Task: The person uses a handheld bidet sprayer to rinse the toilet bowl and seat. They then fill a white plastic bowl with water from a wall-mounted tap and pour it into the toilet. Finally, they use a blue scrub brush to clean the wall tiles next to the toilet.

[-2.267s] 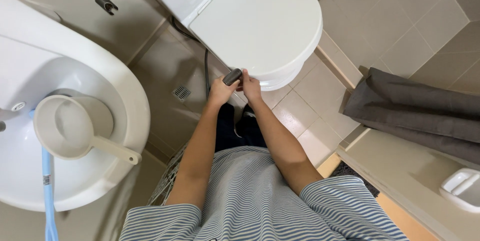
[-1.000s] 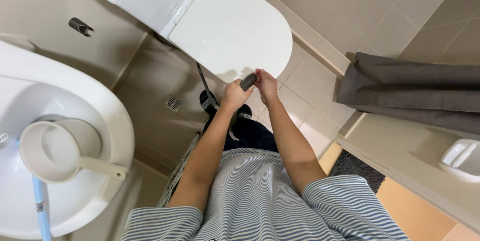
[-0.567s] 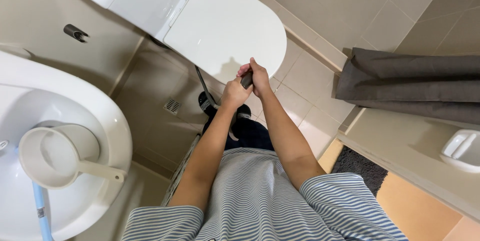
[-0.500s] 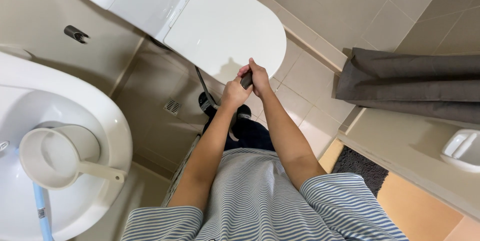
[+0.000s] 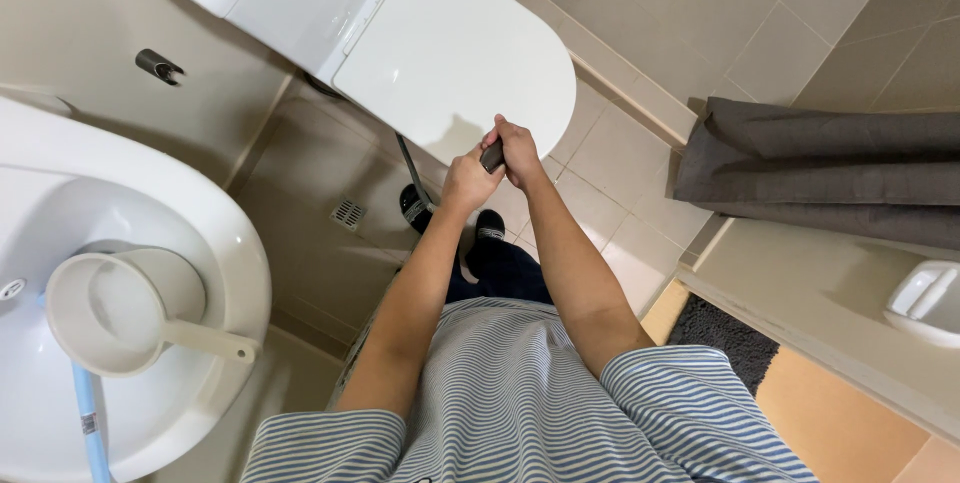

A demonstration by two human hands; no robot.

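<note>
My left hand [image 5: 468, 179] and my right hand [image 5: 516, 149] meet in front of me, both closed around a small dark handle-like object [image 5: 492, 155]. Only a short dark piece shows between the fingers; the rest is hidden. The hands hover over the front rim of a white toilet [image 5: 440, 53] whose lid is down. A thin dark rod [image 5: 412, 171] runs down beside the toilet toward my feet; I cannot tell whether it joins the held object.
A white basin [image 5: 215, 233] with a white plastic dipper [image 5: 120, 308] in it is at left, with a blue hose [image 5: 90, 428]. A grey curtain [image 5: 830, 168] lies bunched at right above a beige ledge with a white soap dish [image 5: 925, 298]. A floor drain [image 5: 347, 213] sits below.
The view has shifted so the toilet sits higher and further left. My hands stay joined on the dark object, now a little closer together near the toilet's front rim.
</note>
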